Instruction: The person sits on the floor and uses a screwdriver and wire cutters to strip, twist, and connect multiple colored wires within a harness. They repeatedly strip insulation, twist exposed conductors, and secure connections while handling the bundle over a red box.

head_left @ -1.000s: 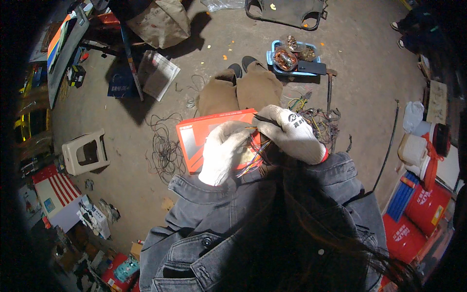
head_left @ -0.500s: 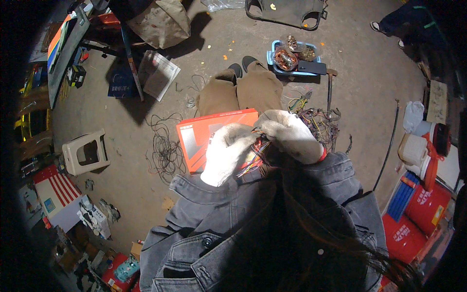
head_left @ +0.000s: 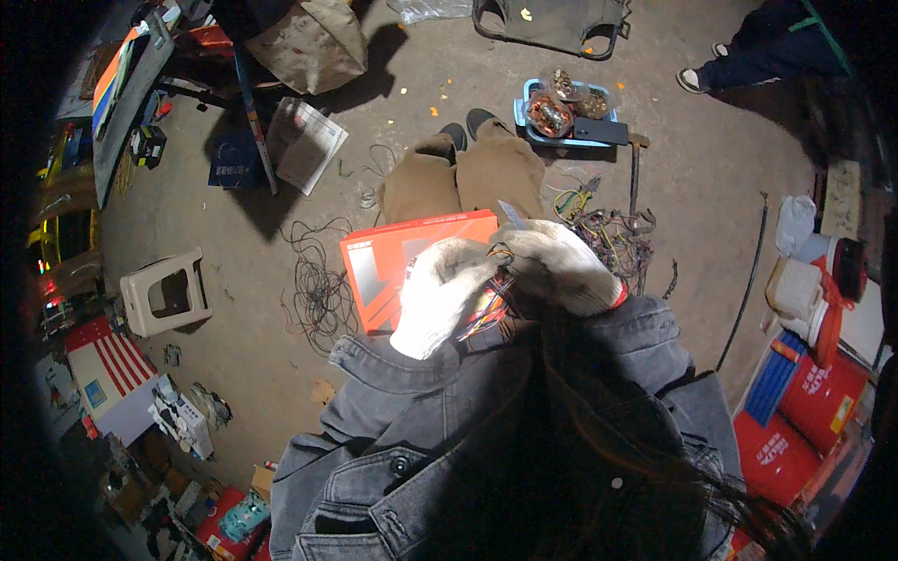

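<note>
box (head_left: 369, 271) is lying left, beneath the left hand (head_left: 436, 292), whose fingers are pinching wires (head_left: 489, 311) mid-scene, their long axis running near-left to far-right. a blade (head_left: 512, 215) is pointing far, slightly left, from the grasping right hand (head_left: 566, 266). the wires are apparently being worked at one end; the next move is probably calling for a steady pinch.

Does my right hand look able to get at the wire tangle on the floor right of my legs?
Probably yes: nothing visible blocks the way from the right hand to the wire tangle, though it seems occupied with what looks like a blade.
</note>
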`<state>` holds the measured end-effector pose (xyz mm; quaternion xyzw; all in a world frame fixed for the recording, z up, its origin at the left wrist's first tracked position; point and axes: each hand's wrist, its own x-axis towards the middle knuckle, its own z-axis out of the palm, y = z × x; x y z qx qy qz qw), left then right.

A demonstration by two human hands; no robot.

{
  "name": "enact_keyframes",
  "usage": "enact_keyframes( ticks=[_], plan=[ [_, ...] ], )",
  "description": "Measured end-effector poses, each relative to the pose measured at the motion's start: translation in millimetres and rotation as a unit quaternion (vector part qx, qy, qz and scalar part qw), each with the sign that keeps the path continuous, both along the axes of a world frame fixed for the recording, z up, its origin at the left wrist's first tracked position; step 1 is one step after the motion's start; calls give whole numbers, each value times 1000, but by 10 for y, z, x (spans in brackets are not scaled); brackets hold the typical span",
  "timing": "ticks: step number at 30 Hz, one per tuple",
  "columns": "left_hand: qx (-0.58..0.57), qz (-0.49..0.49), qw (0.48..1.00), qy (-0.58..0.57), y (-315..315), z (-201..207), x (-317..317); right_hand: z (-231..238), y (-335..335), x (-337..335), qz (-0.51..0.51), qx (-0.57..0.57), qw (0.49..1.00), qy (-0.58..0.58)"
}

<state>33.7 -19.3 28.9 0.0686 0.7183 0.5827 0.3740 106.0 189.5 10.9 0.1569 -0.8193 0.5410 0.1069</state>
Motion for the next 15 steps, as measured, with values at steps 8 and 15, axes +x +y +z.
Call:
enact_keyframes(
  ticks=[8,15],
  plan=[
    [23,63,995,-76,31,69,48,22,-12,41,-71,-103,942,-312],
    [36,35,997,-52,23,50,30,234,-43,5,-148,-283,886,-335]
  ],
)
